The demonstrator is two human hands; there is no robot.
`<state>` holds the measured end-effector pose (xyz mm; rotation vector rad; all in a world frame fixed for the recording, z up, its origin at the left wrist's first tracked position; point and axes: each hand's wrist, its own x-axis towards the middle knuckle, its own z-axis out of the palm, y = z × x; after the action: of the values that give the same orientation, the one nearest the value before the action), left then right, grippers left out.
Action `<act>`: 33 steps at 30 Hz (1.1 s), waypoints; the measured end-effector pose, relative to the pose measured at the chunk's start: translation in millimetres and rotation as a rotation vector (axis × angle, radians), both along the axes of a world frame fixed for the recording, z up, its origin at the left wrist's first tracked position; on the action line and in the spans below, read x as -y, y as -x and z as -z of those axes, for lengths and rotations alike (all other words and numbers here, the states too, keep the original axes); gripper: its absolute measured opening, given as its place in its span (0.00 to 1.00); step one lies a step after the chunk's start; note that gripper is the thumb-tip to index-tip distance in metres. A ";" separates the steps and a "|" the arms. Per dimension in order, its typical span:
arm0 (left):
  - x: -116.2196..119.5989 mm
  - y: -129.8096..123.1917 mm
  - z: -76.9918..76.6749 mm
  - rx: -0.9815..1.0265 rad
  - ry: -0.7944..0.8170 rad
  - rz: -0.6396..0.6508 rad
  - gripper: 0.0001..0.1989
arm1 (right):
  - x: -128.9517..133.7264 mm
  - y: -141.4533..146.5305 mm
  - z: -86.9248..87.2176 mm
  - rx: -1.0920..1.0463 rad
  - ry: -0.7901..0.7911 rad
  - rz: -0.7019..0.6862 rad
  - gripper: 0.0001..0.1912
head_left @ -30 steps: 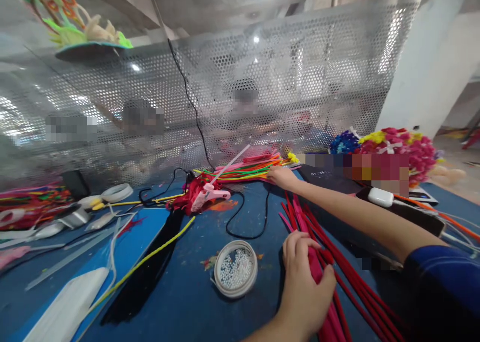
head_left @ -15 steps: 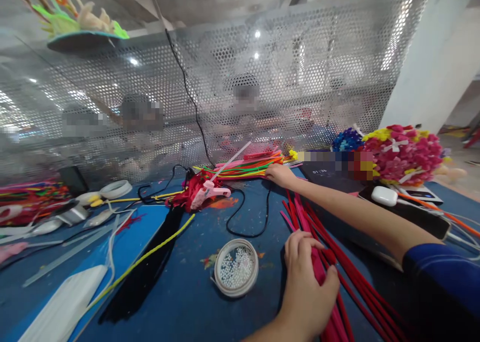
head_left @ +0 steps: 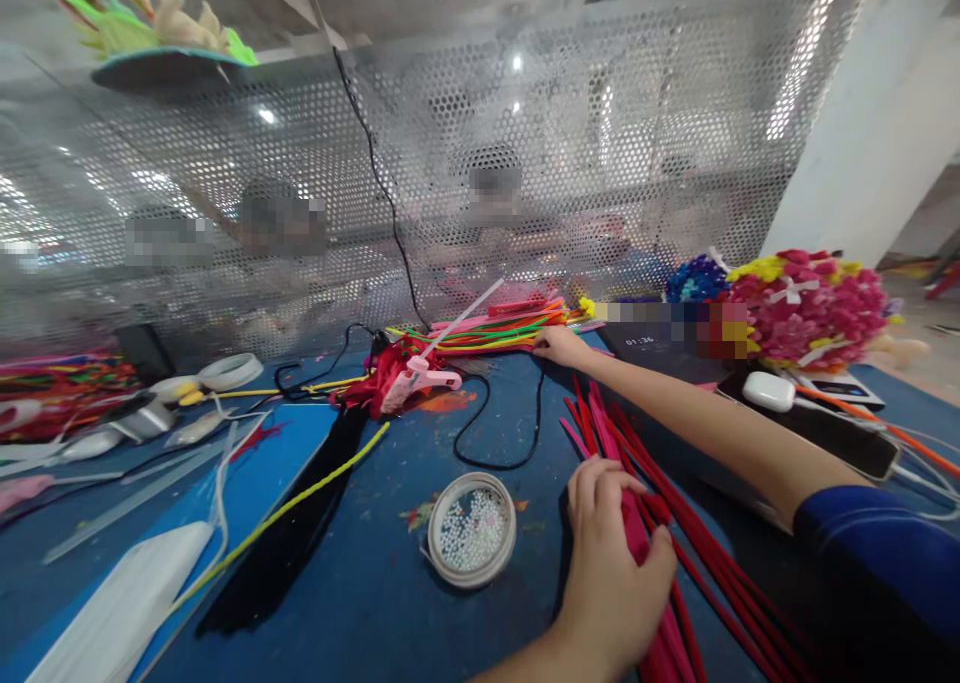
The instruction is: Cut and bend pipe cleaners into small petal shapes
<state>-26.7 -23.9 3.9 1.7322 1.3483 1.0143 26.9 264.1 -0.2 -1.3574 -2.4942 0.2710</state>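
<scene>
My left hand [head_left: 619, 553] curls over a bundle of pink and red pipe cleaners [head_left: 664, 653], thumb on the right side and fingers on the left. At the right end of a pile of green, orange, yellow and pink pipe cleaners [head_left: 487, 333], my right hand [head_left: 559, 346] has its fingers bent together; what lies between the fingertips is hidden. More red pipe cleaners [head_left: 720, 553] run beneath my right forearm. Left of my left hand stands a round tub of small white beads [head_left: 472, 531]. A pink glue gun [head_left: 420, 383] rests on red material.
A perforated metal screen [head_left: 450, 163] closes the table's far side. Pink flowers [head_left: 810, 303], a phone [head_left: 810, 423] and a white earphone case [head_left: 769, 391] lie right. Left are black strands [head_left: 300, 543], a white folded item [head_left: 127, 603] and glue sticks [head_left: 135, 508]. A black cord [head_left: 495, 463] loops mid-table.
The view has shifted very slightly. Both hands stay in nearly the same places, with no clear change of grip.
</scene>
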 end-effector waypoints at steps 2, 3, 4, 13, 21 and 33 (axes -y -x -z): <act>1.5 0.1 -0.3 -0.013 0.002 -0.007 0.14 | -7.2 -1.8 0.9 -0.040 0.078 0.016 0.14; 2.8 0.2 -2.1 -0.025 0.002 -0.014 0.14 | -10.7 -2.7 1.2 -0.060 0.115 0.025 0.15; 4.3 0.3 -5.4 -0.044 -0.003 -0.022 0.14 | -14.0 -3.3 1.3 -0.079 0.151 0.033 0.15; -87.1 23.3 -70.5 -0.956 -0.206 -0.012 0.11 | -17.4 -3.9 -11.1 -0.177 0.292 0.044 0.16; -240.6 52.3 -59.1 -1.188 -0.163 -0.081 0.15 | 15.7 -21.6 -33.7 -0.104 0.024 0.083 0.14; -282.0 73.1 -40.0 -1.266 -0.134 0.053 0.14 | 104.8 -197.4 -72.8 -0.277 -0.628 0.337 0.07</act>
<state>-99.8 258.1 43.9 2.6243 1.9137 -0.1845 224.3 159.4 72.7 -1.3154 -1.8497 -0.3478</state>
